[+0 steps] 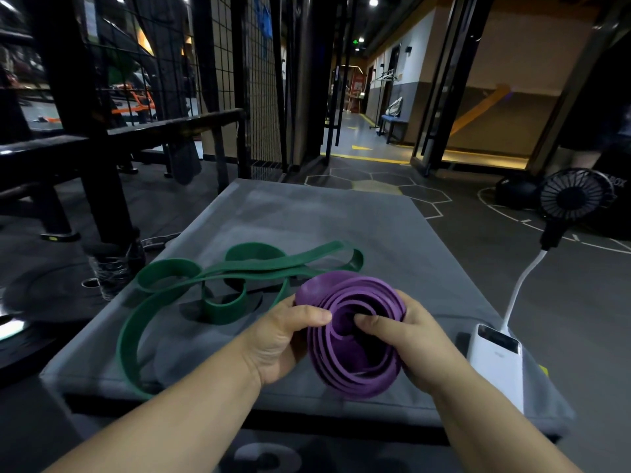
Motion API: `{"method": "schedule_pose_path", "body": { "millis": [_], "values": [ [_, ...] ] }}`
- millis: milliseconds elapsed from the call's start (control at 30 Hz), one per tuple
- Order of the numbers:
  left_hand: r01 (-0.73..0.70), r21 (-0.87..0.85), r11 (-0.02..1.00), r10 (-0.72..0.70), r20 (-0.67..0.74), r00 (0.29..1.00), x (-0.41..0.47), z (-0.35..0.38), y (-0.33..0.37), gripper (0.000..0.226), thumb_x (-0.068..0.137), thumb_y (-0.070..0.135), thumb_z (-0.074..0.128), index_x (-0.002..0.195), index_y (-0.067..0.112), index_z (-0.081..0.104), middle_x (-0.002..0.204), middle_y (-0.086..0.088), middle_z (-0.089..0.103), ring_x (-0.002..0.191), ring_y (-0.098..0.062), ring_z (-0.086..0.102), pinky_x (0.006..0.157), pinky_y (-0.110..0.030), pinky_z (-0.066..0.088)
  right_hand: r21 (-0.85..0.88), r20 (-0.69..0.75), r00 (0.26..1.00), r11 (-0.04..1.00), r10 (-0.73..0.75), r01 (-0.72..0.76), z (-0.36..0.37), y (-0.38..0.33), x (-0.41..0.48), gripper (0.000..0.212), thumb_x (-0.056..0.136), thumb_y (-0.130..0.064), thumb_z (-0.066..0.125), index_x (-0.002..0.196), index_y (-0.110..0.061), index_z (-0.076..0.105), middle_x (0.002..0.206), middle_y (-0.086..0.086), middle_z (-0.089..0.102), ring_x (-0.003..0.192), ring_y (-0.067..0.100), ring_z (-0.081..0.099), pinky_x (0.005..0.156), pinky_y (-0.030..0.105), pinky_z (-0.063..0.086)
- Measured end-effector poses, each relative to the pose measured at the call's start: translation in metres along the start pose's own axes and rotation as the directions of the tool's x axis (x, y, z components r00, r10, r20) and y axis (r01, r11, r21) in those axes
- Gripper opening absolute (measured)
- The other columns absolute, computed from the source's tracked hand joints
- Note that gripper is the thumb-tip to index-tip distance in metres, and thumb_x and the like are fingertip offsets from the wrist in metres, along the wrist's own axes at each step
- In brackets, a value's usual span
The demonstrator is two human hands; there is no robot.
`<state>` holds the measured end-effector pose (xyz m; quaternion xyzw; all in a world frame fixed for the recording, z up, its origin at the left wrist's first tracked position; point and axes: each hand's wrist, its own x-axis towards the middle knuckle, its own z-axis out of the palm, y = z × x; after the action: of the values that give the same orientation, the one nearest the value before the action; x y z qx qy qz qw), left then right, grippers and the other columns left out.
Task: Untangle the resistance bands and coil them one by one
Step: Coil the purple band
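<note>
Near edge first: gripping the purple band (355,356) with both hands, just above the grey padded tabletop (341,220). Left hand (283,339) curled round the coil's left side, thumb laid across the turns. Right hand (409,343) clasping the right side, thumb pressed into the middle of the spiral. Wound into several loose, uneven turns, with the outer end folded over at the top.

Beside the right wrist, at the tabletop's right edge: a white power bank (495,360), with a white cable (522,285) rising to a small black fan (572,196) further back.

Beyond the hands and to the left, lying on the tabletop: the green band (223,315), uncoiled, sprawled in long loops crossing over themselves. Passing behind the purple coil at 1 point; touching it or not, cannot tell.

Further off: dark gym floor with painted lines, and a black metal rack (85,138) at the left.

Judged roughly half done. Of 2 bands, 1 nearly coiled, probably needing only tightening and setting down. The other yet to be straightened and wound from scratch.
</note>
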<state>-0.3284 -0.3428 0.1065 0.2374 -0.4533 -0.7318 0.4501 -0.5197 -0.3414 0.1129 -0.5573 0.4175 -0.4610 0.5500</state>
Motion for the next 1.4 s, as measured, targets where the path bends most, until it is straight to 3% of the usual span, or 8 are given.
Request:
{"method": "schedule_pose_path", "body": {
  "millis": [167, 367, 567, 700, 833, 967, 1167, 1400],
  "values": [
    [-0.024, 0.089, 0.996, 0.028, -0.044, 0.999, 0.002, 0.002, 0.001, 0.054, 0.055, 0.016, 0.074, 0.109, 0.017, 0.074, 0.108, -0.015, 0.07, 0.098, -0.027, 0.067, 0.092, -0.04, 0.052, -0.001, -0.03, 1.0, 1.0, -0.005, 0.005, 0.001, -0.002, -0.002, 0.058, 0.06, -0.024, 0.083, 0.112, -0.007, 0.063, 0.101, 0.018, 0.073, 0.095, 0.035, 0.07, 0.087, 0.045, 0.056],
    [0.102, 0.334, 0.937, -0.036, -0.198, 0.98, 0.005, -0.002, 0.001, 0.071, 0.044, 0.023, 0.076, 0.111, 0.001, 0.067, 0.099, -0.014, 0.07, 0.092, -0.024, 0.064, 0.095, -0.039, 0.046, -0.198, -0.119, 0.993, 0.98, -0.009, -0.015, 0.0, -0.004, -0.004, 0.03, 0.077, -0.008, 0.08, 0.103, -0.014, 0.065, 0.092, 0.01, 0.074, 0.089, 0.032, 0.07, 0.086, 0.048, 0.057],
    [0.104, 0.621, 0.777, 0.027, -0.198, 0.98, 0.002, -0.004, 0.009, 0.071, 0.047, 0.024, 0.084, 0.113, 0.025, 0.058, 0.105, 0.002, 0.073, 0.098, -0.012, 0.069, 0.093, -0.034, 0.054, -0.452, -0.151, 0.985, 0.892, -0.081, 0.004, 0.003, -0.009, -0.005, 0.019, 0.076, -0.012, 0.079, 0.087, -0.015, 0.064, 0.079, 0.004, 0.071, 0.076, 0.024, 0.068, 0.075, 0.045, 0.056],
    [0.133, 0.627, 0.767, 0.015, -0.225, 0.974, 0.004, -0.003, 0.009, 0.076, 0.043, 0.033, 0.091, 0.112, 0.017, 0.063, 0.102, -0.001, 0.074, 0.097, -0.02, 0.07, 0.094, -0.043, 0.054, -0.426, -0.123, 0.988, 0.904, -0.097, 0.035, 0.008, -0.012, -0.007, 0.018, 0.074, -0.009, 0.08, 0.083, -0.016, 0.066, 0.072, 0.0, 0.07, 0.068, 0.017, 0.066, 0.068, 0.035, 0.055],
    [0.141, 0.556, 0.819, -0.022, -0.215, 0.976, 0.004, -0.001, 0.007, 0.063, 0.052, 0.016, 0.087, 0.11, 0.004, 0.067, 0.103, -0.015, 0.073, 0.1, -0.033, 0.068, 0.097, -0.044, 0.052, -0.336, -0.093, 0.992, 0.94, -0.086, 0.05, 0.007, -0.011, -0.007, 0.022, 0.061, -0.022, 0.08, 0.08, -0.02, 0.068, 0.073, 0.004, 0.07, 0.068, 0.018, 0.066, 0.066, 0.032, 0.053],
    [0.163, 0.443, 0.881, -0.09, -0.181, 0.979, 0.002, 0.006, 0.0, 0.038, 0.058, 0.007, 0.076, 0.096, 0.012, 0.076, 0.095, -0.01, 0.074, 0.09, -0.022, 0.069, 0.084, -0.026, 0.054, -0.279, -0.067, 0.994, 0.958, -0.084, 0.062, 0.005, -0.009, -0.006, 0.023, 0.061, -0.023, 0.077, 0.083, -0.022, 0.071, 0.079, 0.009, 0.072, 0.073, 0.023, 0.068, 0.071, 0.037, 0.055],
    [0.132, 0.333, 0.934, -0.079, -0.166, 0.983, 0.0, 0.011, 0.004, 0.048, 0.056, 0.023, 0.08, 0.101, 0.008, 0.075, 0.104, -0.021, 0.07, 0.095, -0.032, 0.065, 0.1, -0.047, 0.045, -0.125, -0.042, 0.997, 0.99, -0.064, 0.058, 0.002, -0.011, -0.006, 0.022, 0.063, -0.018, 0.078, 0.084, -0.015, 0.073, 0.084, 0.02, 0.071, 0.075, 0.027, 0.068, 0.071, 0.035, 0.056],
    [0.184, 0.407, 0.895, -0.142, -0.131, 0.981, -0.004, 0.01, 0.007, 0.027, 0.065, 0.018, 0.072, 0.092, 0.015, 0.077, 0.094, -0.01, 0.074, 0.088, -0.021, 0.07, 0.085, -0.03, 0.051, -0.201, -0.1, 0.993, 0.979, -0.066, 0.045, 0.007, -0.007, -0.009, 0.015, 0.077, -0.008, 0.08, 0.089, -0.011, 0.071, 0.079, 0.011, 0.074, 0.073, 0.023, 0.069, 0.069, 0.029, 0.056]
  ]
}}
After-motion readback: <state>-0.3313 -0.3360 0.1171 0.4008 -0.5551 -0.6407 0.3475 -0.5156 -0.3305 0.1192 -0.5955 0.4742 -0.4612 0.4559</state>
